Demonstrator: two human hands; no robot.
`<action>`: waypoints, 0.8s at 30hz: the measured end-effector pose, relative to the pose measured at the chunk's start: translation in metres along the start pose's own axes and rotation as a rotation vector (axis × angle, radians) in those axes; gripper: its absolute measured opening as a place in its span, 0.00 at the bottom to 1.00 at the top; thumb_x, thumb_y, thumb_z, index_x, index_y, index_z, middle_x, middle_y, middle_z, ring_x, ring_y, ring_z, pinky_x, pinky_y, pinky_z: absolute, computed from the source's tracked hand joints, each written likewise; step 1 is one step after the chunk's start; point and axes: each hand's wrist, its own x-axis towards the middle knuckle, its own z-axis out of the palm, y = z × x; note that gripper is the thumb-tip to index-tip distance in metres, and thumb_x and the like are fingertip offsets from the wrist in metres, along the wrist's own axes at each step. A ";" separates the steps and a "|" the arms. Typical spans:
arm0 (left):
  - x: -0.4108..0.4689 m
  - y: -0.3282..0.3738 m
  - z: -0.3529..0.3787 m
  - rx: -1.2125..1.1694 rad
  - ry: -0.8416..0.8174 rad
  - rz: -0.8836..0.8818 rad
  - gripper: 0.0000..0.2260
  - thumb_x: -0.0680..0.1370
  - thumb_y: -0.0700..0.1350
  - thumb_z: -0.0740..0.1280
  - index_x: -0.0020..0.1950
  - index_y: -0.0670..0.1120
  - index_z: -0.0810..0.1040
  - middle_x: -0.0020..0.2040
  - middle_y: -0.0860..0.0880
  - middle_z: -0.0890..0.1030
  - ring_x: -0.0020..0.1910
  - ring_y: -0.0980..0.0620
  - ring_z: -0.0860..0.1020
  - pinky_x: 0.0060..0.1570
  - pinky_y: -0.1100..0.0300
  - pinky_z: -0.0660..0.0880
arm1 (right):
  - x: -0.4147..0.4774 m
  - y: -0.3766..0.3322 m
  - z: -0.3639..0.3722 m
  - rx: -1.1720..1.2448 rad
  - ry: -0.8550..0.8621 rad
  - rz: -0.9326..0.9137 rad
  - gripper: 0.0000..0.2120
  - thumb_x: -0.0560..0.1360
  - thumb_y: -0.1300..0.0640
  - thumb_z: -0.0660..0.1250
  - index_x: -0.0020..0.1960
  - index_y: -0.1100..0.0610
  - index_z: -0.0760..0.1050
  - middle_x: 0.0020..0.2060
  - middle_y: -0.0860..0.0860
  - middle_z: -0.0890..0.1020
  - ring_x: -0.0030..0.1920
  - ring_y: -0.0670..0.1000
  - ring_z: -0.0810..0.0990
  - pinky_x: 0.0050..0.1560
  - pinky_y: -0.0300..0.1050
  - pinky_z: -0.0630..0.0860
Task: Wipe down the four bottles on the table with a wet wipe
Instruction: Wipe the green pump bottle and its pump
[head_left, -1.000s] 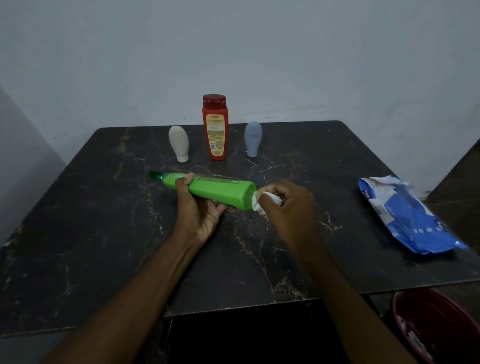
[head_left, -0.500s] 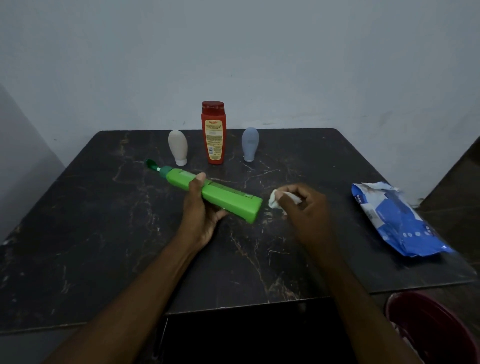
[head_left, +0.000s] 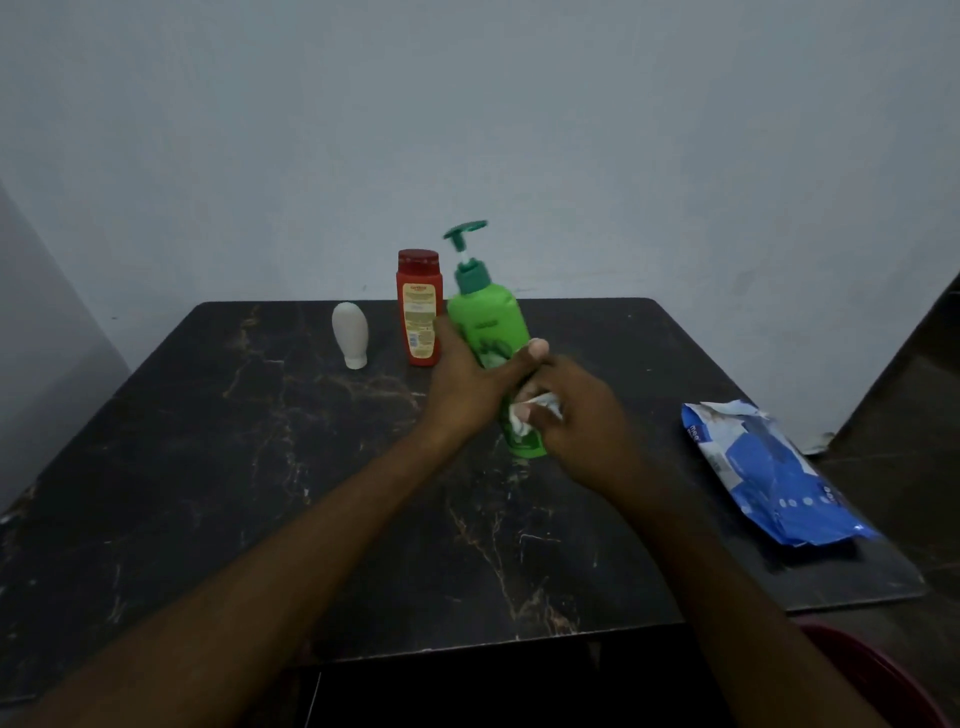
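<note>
The green pump bottle (head_left: 483, 322) leaned slightly at mid-tabletop (head_left: 260, 467); whether its base touched down could not be told. The left hand (head_left: 467, 389) had its fingers wrapped around the bottle, hiding much of the label. The right hand (head_left: 582, 415) pinched a crumpled wet wipe (head_left: 522, 421) against the bottle's lower side. A red bottle (head_left: 418, 312) and a white bottle (head_left: 350, 335) stood behind, and a blue wipes pack (head_left: 769, 473) lay to the right.

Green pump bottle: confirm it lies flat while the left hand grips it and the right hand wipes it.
Wrong: the head view shows the green pump bottle upright, pump on top. The left hand grips it and the right hand wipes it with a wet wipe.
</note>
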 end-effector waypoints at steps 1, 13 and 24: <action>0.008 0.004 0.001 0.017 -0.069 -0.001 0.31 0.71 0.60 0.78 0.64 0.52 0.65 0.54 0.54 0.82 0.50 0.56 0.84 0.49 0.50 0.84 | 0.005 0.007 -0.007 0.000 0.019 0.044 0.04 0.71 0.60 0.72 0.40 0.54 0.78 0.41 0.46 0.79 0.41 0.42 0.78 0.42 0.35 0.71; 0.126 0.059 0.016 0.366 -0.452 0.046 0.26 0.76 0.44 0.76 0.72 0.51 0.71 0.57 0.45 0.84 0.50 0.44 0.86 0.42 0.42 0.85 | 0.082 0.092 -0.038 0.088 0.009 0.240 0.03 0.72 0.61 0.73 0.40 0.57 0.81 0.34 0.48 0.84 0.36 0.43 0.81 0.40 0.44 0.77; 0.209 0.043 0.042 0.694 -0.457 0.159 0.29 0.72 0.44 0.79 0.71 0.45 0.75 0.62 0.44 0.81 0.58 0.44 0.81 0.58 0.46 0.80 | 0.136 0.142 -0.020 0.055 -0.052 0.326 0.05 0.69 0.53 0.71 0.38 0.55 0.81 0.34 0.50 0.85 0.40 0.50 0.84 0.47 0.56 0.81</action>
